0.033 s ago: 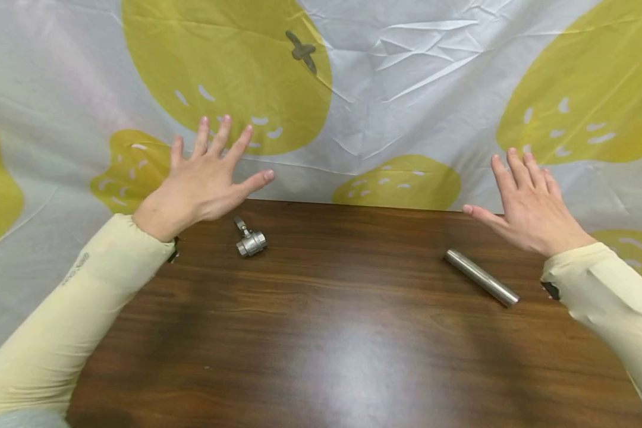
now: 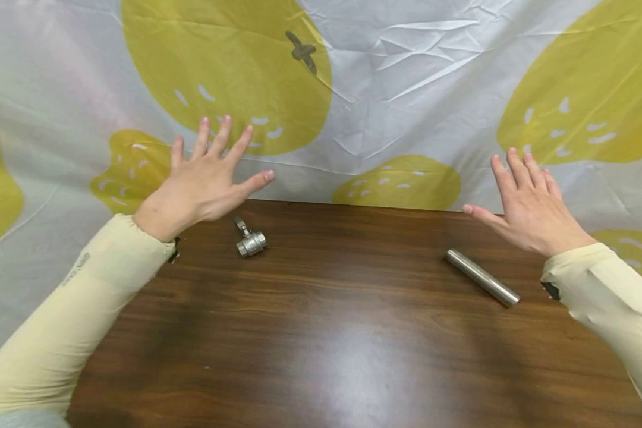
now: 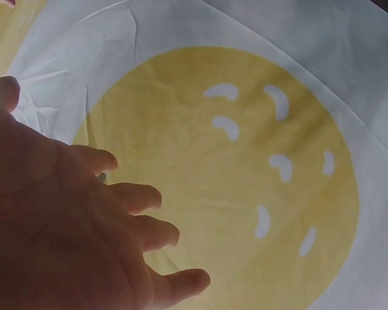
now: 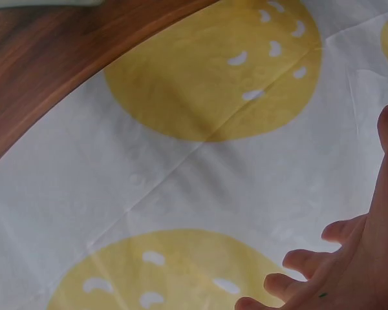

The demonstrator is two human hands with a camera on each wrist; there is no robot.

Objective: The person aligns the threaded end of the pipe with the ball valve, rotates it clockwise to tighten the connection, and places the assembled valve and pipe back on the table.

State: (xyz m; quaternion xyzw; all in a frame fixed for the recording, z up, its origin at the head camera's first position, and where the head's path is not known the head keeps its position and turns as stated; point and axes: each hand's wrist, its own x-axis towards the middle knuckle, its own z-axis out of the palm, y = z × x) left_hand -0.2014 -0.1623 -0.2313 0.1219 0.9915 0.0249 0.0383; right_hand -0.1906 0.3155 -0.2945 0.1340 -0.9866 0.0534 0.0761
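In the head view my left hand (image 2: 200, 181) is raised with its fingers spread, holding nothing. Just below its thumb, a metal ball valve (image 2: 252, 244) with a small lever lies on the wooden table (image 2: 321, 321). My right hand (image 2: 535, 211) is also raised, palm away from me and fingers straight. Nearest to it, a plain metal tube (image 2: 481, 277) rests slantwise on the tabletop. Each wrist view shows an empty palm: the left palm (image 3: 58, 219) at the lower left, the right palm (image 4: 355, 265) at the lower right, both in front of cloth.
A white cloth (image 2: 406, 113) printed with yellow fruit hangs behind the table's far edge. Pale sleeves cover both forearms, and a small dark device (image 2: 550, 290) shows at the right cuff. Light glares off the tabletop's front middle.
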